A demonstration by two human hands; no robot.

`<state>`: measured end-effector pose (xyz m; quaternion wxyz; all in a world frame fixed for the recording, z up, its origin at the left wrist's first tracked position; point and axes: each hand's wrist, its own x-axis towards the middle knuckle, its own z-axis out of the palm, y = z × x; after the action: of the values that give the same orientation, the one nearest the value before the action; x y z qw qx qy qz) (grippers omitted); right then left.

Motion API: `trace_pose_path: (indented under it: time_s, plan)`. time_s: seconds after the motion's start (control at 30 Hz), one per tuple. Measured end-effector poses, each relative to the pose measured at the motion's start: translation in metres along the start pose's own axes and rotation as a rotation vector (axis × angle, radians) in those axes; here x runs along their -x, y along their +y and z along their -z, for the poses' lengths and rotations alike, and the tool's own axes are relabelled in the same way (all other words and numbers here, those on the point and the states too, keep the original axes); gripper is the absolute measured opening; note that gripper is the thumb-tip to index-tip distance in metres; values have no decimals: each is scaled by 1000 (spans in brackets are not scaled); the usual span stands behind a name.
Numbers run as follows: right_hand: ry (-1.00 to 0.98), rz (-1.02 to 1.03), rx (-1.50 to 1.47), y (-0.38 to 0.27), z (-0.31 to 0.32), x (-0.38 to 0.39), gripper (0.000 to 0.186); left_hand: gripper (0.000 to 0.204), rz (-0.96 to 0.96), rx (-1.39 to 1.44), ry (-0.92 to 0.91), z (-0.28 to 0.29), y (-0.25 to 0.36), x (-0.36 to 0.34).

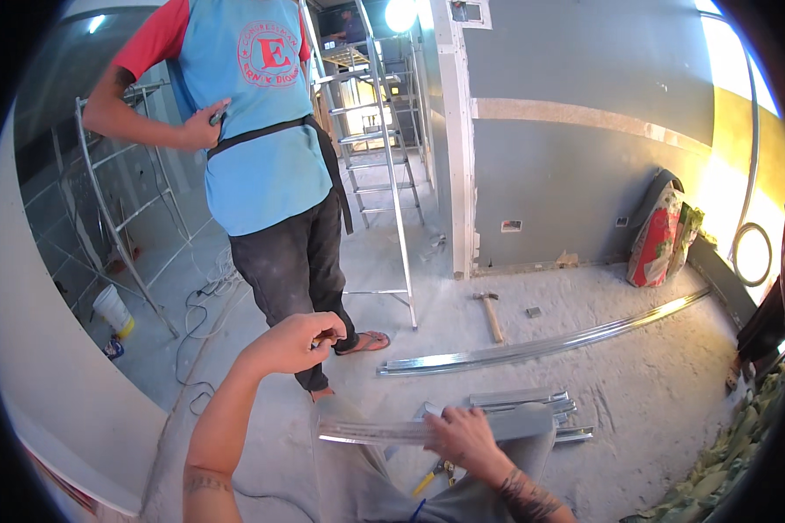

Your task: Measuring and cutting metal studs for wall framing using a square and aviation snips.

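My right hand (471,443) grips a short piece of metal channel (371,431) that lies across my thighs. Raised well above its left end, my left hand (292,342) is closed with curled fingers around something small that I cannot make out. Yellow-handled pliers or snips (429,480) lie between my legs, partly hidden by my right forearm. Just beyond my right knee, several cut metal channel pieces (576,433) rest on the floor.
Ahead to the left a person in a blue shirt (275,187) stands close, a hand at the waist. A stepladder (397,222) rises behind. Long metal channels (532,349), a hammer (494,321) and a red-and-white sack (654,244) are farther right. Cables (202,305) trail at left.
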<state>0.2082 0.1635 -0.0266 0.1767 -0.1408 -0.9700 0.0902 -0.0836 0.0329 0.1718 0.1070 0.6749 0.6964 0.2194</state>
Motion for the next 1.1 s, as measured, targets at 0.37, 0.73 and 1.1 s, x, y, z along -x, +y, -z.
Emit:
trace_pose_path:
  time_s: [0.37, 0.73, 1.1]
  plan:
    - [59, -68, 18, 27, 73, -9, 59, 41, 60, -43, 69, 8, 55, 27]
    - [-220, 10, -153, 6, 7, 2, 68, 43, -534, -786, 633, 9, 177, 32]
    - [-190, -10, -45, -1, 13, 32, 68, 52, -370, -676, 619, -2, 189, 37]
